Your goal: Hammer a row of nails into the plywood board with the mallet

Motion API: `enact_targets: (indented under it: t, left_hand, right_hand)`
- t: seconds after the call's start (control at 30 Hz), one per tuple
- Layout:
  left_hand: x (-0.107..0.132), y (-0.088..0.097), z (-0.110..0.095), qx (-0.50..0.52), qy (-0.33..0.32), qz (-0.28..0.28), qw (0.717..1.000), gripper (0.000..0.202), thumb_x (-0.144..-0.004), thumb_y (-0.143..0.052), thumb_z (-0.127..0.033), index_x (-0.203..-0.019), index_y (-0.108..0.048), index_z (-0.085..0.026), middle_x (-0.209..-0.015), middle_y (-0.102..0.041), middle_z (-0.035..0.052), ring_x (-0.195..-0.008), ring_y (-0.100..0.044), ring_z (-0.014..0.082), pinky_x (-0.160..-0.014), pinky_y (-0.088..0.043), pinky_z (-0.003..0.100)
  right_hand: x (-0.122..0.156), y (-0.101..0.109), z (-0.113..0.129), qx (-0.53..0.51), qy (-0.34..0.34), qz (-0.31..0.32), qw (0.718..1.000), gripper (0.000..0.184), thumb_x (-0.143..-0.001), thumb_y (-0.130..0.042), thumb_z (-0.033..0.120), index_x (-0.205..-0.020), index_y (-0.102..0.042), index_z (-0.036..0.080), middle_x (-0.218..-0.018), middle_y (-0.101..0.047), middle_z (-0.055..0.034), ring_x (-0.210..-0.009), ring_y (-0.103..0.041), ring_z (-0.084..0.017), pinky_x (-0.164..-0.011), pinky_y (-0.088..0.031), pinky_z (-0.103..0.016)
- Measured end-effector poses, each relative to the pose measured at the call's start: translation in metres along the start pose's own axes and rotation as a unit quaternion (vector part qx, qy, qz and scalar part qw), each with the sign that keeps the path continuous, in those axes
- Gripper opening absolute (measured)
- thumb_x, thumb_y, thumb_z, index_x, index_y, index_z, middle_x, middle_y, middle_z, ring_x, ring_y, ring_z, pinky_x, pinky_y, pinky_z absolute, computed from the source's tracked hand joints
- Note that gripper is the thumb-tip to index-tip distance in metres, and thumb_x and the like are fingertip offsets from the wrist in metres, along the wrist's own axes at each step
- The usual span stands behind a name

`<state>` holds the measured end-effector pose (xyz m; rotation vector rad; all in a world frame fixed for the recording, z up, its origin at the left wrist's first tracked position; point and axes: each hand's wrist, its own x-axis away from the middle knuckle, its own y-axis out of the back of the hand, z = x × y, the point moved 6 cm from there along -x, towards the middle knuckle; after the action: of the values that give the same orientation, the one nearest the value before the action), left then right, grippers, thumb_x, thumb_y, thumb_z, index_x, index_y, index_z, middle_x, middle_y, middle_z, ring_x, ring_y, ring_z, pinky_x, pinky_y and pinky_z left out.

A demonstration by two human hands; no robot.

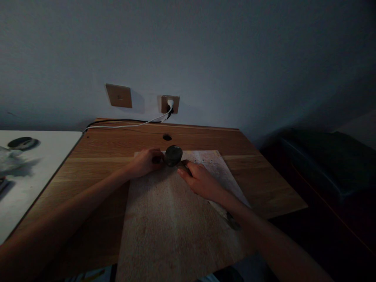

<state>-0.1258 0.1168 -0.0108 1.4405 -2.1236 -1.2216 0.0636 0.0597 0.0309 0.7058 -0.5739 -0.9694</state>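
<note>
My right hand (201, 180) is closed round the handle of a dark, round-headed mallet (173, 155). Its head hangs over the far part of a pale wooden board (170, 223). Beside the head, on its left, is my left hand (146, 162), fingers curled together near the board's far edge; anything they pinch is hidden in shadow. Small marks or studs (199, 161) dot the board right of the mallet. Partly under my right forearm lies a long item with a dark end (233, 223), too dim to name.
The board lies on a brown wooden desk (264, 184) with a cable hole (167, 137). White and black cables (126, 124) run along the wall to a socket (175, 105). A white table (38, 172) adjoins on the left. A dark padded seat (329, 164) stands right.
</note>
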Motion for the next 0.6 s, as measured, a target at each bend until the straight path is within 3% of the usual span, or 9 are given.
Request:
enact_targets:
  t: [0.17,0.47,0.6]
  left_hand:
    - [-0.0002,0.0019,-0.0014,-0.013,0.006,-0.004,1.000,0.022,-0.080,-0.066,-0.030,-0.097,-0.076,-0.022,-0.092,-0.069,0.0030,-0.082,-0.065,0.0186,-0.071,-0.044,0.028]
    - [0.0004,0.0023,-0.0036,0.014,0.005,0.001,1.000,0.020,-0.082,-0.063,-0.034,-0.092,-0.076,-0.021,-0.088,-0.069,0.0021,-0.076,-0.064,0.0165,-0.068,-0.044,0.026]
    - [0.0003,0.0040,-0.0029,0.006,0.016,-0.014,1.000,0.018,-0.077,-0.066,-0.030,-0.090,-0.075,-0.021,-0.085,-0.068,0.0012,-0.074,-0.062,0.0160,-0.068,-0.043,0.026]
  right_hand:
    - [-0.0022,-0.0004,-0.0020,0.028,0.018,-0.014,0.999,0.019,-0.103,-0.048,0.033,-0.092,-0.056,0.020,-0.077,-0.060,-0.0036,-0.075,-0.059,-0.018,-0.065,-0.036,-0.030]
    - [-0.0017,0.0016,-0.0015,0.030,0.016,-0.013,0.999,0.017,-0.103,-0.049,0.031,-0.094,-0.057,0.020,-0.079,-0.062,-0.0045,-0.077,-0.060,-0.019,-0.067,-0.035,-0.031]
    - [-0.0009,0.0006,-0.0025,0.038,0.013,-0.014,0.999,0.019,-0.103,-0.048,0.032,-0.095,-0.059,0.019,-0.081,-0.063,-0.0055,-0.079,-0.061,-0.019,-0.068,-0.035,-0.031]
